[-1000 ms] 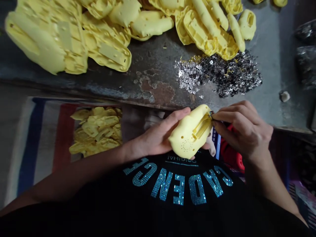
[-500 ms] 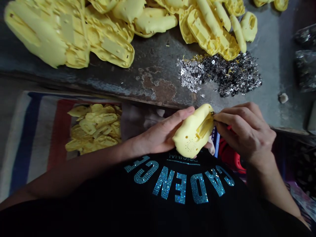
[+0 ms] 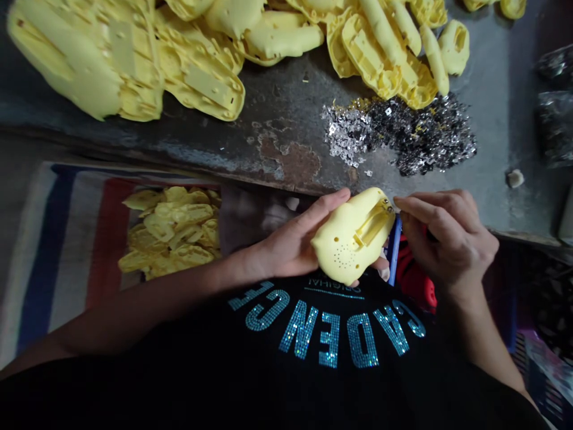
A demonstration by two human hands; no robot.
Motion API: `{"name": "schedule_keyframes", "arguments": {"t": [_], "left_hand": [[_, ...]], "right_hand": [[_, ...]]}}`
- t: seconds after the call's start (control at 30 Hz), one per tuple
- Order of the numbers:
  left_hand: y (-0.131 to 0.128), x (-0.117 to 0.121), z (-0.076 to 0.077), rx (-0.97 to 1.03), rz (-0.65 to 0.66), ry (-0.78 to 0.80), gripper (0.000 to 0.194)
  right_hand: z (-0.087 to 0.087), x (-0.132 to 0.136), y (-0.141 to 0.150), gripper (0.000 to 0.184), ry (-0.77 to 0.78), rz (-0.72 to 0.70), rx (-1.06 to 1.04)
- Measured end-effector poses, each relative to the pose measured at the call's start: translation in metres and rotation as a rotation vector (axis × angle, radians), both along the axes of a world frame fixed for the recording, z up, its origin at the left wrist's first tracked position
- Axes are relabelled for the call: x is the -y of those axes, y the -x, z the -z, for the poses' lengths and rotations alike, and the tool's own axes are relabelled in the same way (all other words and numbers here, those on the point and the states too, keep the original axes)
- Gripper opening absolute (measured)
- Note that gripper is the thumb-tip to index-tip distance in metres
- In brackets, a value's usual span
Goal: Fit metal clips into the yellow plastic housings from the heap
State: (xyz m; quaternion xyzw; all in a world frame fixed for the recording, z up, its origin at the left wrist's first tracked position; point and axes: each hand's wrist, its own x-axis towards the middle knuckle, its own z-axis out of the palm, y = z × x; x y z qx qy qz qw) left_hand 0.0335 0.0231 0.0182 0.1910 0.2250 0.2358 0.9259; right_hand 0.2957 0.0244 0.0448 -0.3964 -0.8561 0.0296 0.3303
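Observation:
My left hand [image 3: 299,237] is wrapped round a yellow plastic toy shell [image 3: 342,254] from the left and below. The shell has a cluster of small holes and a long open battery slot, with small metal contacts [image 3: 387,206] at the slot's upper right end. Just right of those contacts is my right hand [image 3: 452,236], thumb and forefinger closed together. Whatever the fingertips may hold is too small to make out. Beyond the shell, on the bench, lies a heap of small shiny metal contact pieces [image 3: 425,137].
Yellow shell parts [image 3: 215,89] are piled along the back of the worn metal bench [image 3: 286,137]. Below left, a striped sack [image 3: 76,239] holds more yellow parts [image 3: 174,230]. A small whitish lump [image 3: 514,178] and clear bags [image 3: 555,125] are at the right.
My right hand has drawn slightly right, off the shell's end, and the metal contacts in the slot now show. The left hand has tilted the shell a little.

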Motion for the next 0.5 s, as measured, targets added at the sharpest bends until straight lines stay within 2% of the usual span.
{"name": "schedule_keyframes", "arguments": {"t": [0.17,0.5], "left_hand": [[-0.001,0.001,0.002,-0.002,0.003,-0.002,0.098],[0.000,0.001,0.004,0.032,-0.012,-0.028,0.092]], "right_hand": [[0.002,0.001,0.001,0.049,-0.048,-0.004,0.068],[0.006,0.014,0.005,0.053,-0.074,0.047,0.121]]}}
